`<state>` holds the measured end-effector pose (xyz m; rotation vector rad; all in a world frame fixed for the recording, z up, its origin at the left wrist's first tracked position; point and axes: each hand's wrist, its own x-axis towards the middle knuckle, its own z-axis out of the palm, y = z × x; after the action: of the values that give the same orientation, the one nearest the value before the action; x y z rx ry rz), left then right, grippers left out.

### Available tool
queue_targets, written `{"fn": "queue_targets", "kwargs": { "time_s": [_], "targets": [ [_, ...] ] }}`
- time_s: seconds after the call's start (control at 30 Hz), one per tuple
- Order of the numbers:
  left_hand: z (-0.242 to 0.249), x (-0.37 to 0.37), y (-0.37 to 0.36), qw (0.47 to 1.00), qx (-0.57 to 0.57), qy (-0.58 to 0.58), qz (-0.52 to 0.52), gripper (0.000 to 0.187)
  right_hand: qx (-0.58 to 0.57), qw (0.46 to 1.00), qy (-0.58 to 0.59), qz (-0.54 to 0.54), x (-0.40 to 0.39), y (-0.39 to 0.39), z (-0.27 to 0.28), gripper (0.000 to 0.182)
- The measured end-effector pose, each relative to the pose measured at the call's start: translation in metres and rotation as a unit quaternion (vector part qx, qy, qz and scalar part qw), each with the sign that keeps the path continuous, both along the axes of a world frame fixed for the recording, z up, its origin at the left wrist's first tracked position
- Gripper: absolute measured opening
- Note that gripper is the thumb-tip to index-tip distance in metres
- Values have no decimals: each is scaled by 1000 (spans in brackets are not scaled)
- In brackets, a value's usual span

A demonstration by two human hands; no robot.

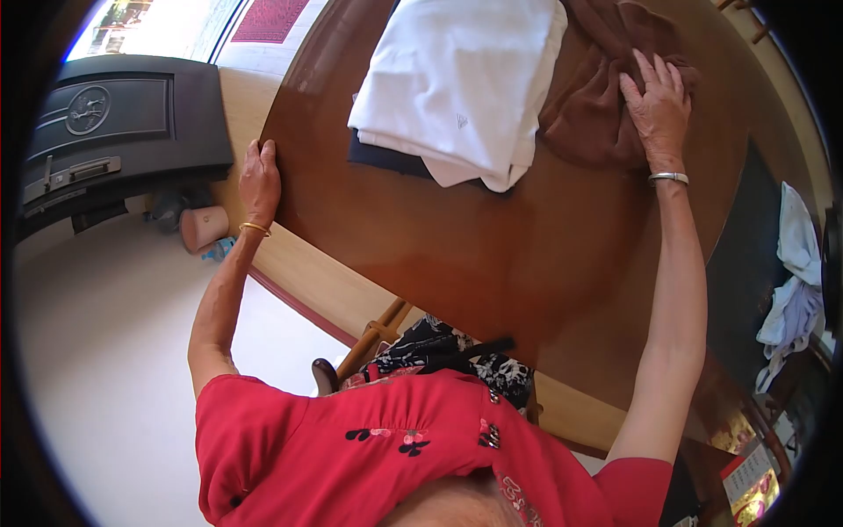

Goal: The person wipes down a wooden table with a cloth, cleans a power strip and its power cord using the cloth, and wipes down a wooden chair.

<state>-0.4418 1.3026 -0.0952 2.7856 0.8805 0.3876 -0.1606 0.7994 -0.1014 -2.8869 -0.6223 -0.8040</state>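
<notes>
My right hand (660, 110) lies flat with fingers spread on a crumpled brown cloth (584, 132) at the upper right of the table. At the table's left edge is my left hand (260, 184), its fingers held together and curled against the rim of the brown wooden table (421, 263). Between my hands, farther back, sits a stack of folded white cloth (461, 88) with a small printed mark near its front. A dark folded cloth (386, 158) shows beneath it.
A black case-like object (132, 132) with a round emblem stands at the left. Near it, a pinkish cup (202, 228) lies tilted. White cloths (795, 299) hang at the right, and a patterned black-and-white fabric (430, 338) is by my lap.
</notes>
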Motion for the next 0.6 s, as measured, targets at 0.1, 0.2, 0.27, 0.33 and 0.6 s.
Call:
{"fn": "queue_targets", "kwargs": {
  "time_s": [0.1,0.2,0.27,0.33,0.6],
  "targets": [
    [0,0,2,1000,8,6,-5,58,15,998,19,51,-39,2,2,46],
    [3,3,0,1000,3,24,3,58,26,994,40,100,-98,-1,15,43],
    [10,4,-5,1000,0,29,-3,57,30,989,60,129,-144,-11,29,42],
    [22,2,-16,996,25,79,-22,44,51,964,160,208,-192,-22,44,42],
    [4,0,6,985,107,88,-106,39,86,956,229,165,-345,-100,70,39]
  ]
}}
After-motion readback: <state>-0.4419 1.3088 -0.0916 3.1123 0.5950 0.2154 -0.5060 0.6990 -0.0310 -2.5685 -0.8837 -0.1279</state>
